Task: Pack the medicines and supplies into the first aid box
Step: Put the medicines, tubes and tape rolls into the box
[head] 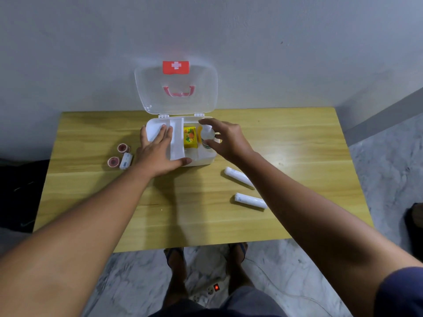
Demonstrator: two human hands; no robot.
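A white first aid box [201, 160] stands open at the back of the wooden table, its clear lid [176, 88] upright against the wall. My left hand [158, 152] lies flat on the white inner tray [176, 138] over the box's left half. My right hand [225, 138] grips a small clear bottle [207, 133] over the box's right compartment. A yellow packet [190, 137] sits inside, left of the bottle. Two white gauze rolls [238, 176] [250, 200] lie on the table to the right. Left of the box are two tape rolls [123, 148] [113, 161] and a small white roll [126, 160].
The wooden table [183, 213] stands against a grey wall. Below its front edge I see my feet in sandals and a power strip [210, 291] with a lit red switch on the marble floor. A dark bag [20, 193] sits at the left.
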